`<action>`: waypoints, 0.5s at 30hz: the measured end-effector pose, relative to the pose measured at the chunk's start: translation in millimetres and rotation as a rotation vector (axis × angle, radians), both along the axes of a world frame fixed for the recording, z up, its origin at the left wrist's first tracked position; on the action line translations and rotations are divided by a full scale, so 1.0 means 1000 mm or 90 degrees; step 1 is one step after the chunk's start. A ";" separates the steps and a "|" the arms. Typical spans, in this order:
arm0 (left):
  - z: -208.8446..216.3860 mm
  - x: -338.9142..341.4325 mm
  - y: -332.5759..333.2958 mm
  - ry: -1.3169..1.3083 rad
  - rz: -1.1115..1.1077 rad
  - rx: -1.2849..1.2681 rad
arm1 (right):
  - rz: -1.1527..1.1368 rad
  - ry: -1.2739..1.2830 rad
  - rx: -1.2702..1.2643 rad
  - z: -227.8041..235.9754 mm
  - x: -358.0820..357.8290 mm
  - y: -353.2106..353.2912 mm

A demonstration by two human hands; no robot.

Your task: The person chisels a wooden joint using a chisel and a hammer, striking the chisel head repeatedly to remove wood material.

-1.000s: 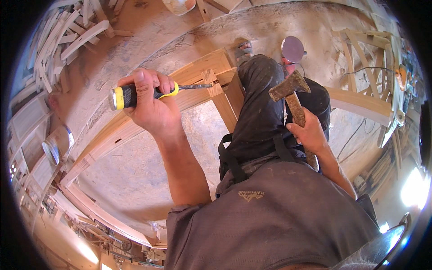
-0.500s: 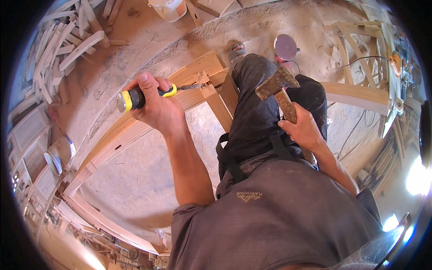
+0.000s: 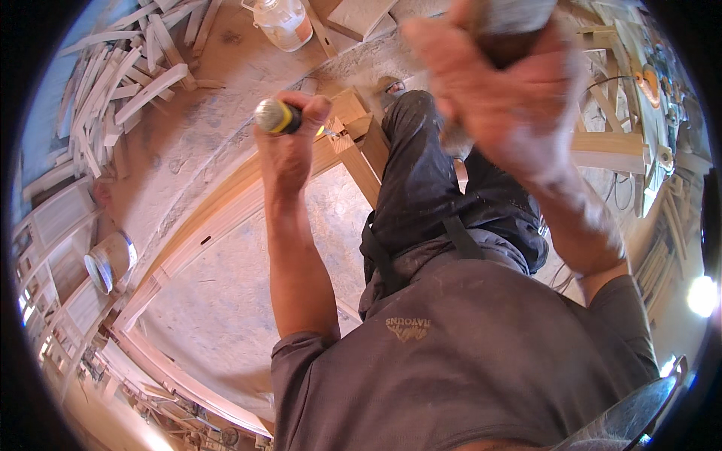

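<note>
My left hand [image 3: 289, 146] is closed around the yellow-and-black handle of a chisel [image 3: 277, 116], whose metal-capped end faces up toward me. Its blade is mostly hidden behind the fingers and points at the notched joint [image 3: 342, 143] of a pale timber frame [image 3: 359, 171]. Raised high and close to view, my right hand [image 3: 511, 105] grips a hatchet-shaped hammer [image 3: 517, 16]. The tool is blurred and partly cut off by the top edge, and a brown part of it shows below the fist. My knees are beside the joint, in dark trousers.
A heap of wood offcuts [image 3: 124, 90] lies at the far left. A whitish plastic jug [image 3: 282, 24] stands at the top, a white bucket [image 3: 113, 259] at the left. Another timber beam [image 3: 613, 150] is at the right, near a cable and an orange-handled tool [image 3: 648, 84].
My right hand has lifted the hammer from over my lap to high near the top edge. My left hand has turned the chisel more upright, its capped end now facing me.
</note>
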State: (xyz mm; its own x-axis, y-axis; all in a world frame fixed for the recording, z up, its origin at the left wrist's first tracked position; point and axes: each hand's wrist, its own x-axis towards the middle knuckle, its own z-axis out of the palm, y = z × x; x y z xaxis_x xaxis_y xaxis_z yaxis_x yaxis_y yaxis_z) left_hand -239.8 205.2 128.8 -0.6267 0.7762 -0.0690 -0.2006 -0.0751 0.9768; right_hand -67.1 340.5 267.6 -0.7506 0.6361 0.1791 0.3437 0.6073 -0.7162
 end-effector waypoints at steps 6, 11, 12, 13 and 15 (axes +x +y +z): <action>0.005 0.020 0.005 0.070 -0.012 -0.056 | 0.165 -0.282 0.174 0.004 -0.009 -0.003; 0.004 0.018 0.003 0.065 -0.037 -0.037 | 0.110 -0.020 0.144 0.013 0.000 -0.011; 0.002 0.019 0.008 0.075 -0.042 -0.029 | 0.110 -0.023 0.173 0.005 0.005 -0.008; 0.003 0.018 0.006 0.091 -0.037 -0.035 | 0.119 -0.018 0.191 0.000 0.006 -0.009; 0.011 0.028 0.006 0.046 -0.017 -0.051 | 0.170 -0.311 0.241 0.002 -0.001 -0.012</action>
State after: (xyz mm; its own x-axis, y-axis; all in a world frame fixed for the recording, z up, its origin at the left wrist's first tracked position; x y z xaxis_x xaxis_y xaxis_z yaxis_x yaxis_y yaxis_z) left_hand -212.1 211.4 139.3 -0.6109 0.7870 -0.0865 -0.1297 0.0083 0.9915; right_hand -67.6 328.3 269.3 -0.9249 0.3773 -0.0472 0.3773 0.8951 -0.2374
